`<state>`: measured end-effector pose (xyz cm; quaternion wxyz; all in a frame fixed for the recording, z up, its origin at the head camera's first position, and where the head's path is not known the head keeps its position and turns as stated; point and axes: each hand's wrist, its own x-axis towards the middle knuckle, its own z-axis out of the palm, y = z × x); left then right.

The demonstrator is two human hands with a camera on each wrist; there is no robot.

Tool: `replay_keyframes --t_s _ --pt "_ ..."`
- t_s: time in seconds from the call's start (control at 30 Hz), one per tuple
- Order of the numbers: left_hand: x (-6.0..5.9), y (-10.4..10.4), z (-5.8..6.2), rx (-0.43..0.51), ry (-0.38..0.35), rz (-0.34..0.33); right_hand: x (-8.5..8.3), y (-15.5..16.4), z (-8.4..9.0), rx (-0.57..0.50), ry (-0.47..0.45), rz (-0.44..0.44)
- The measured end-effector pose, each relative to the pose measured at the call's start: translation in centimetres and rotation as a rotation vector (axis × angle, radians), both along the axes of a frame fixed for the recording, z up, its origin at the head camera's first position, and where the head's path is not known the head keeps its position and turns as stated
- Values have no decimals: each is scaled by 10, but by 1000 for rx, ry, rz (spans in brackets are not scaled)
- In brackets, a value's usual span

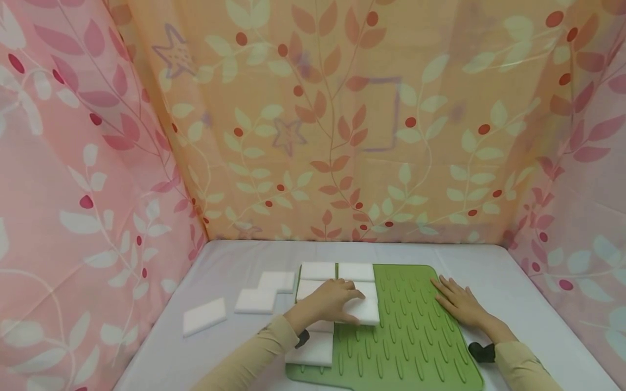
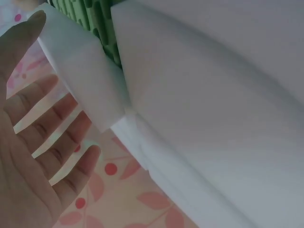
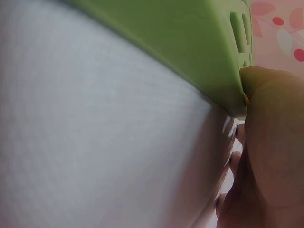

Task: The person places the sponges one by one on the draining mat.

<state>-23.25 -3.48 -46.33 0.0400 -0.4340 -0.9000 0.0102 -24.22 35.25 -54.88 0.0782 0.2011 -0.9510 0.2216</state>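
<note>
My left hand is over a white foam block on the ridged green mat. In the left wrist view its thumb lies at a corner of that white block, while the fairly straight fingers reach its edge. My right hand lies spread at the mat's right edge. In the right wrist view the right thumb touches the mat's rim. Several more white blocks cover the mat's left part, some partly hidden by my left hand and forearm.
Three loose white blocks lie on the white table left of the mat, one apart from the other two. Patterned cloth walls stand at the back and both sides. Bare ridges show on the mat's right part.
</note>
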Motion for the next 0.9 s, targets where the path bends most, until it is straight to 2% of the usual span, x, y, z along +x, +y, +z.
replay_keyframes --t_s 0.27,0.7,0.9 --pt "2 5 -10 -23 -21 9 0 0 3 25 -40 -12" --pt "7 8 -15 -33 22 9 0 -2 6 35 -49 -15" --pt "7 9 -17 -23 4 13 -1 -1 5 38 -67 -25"
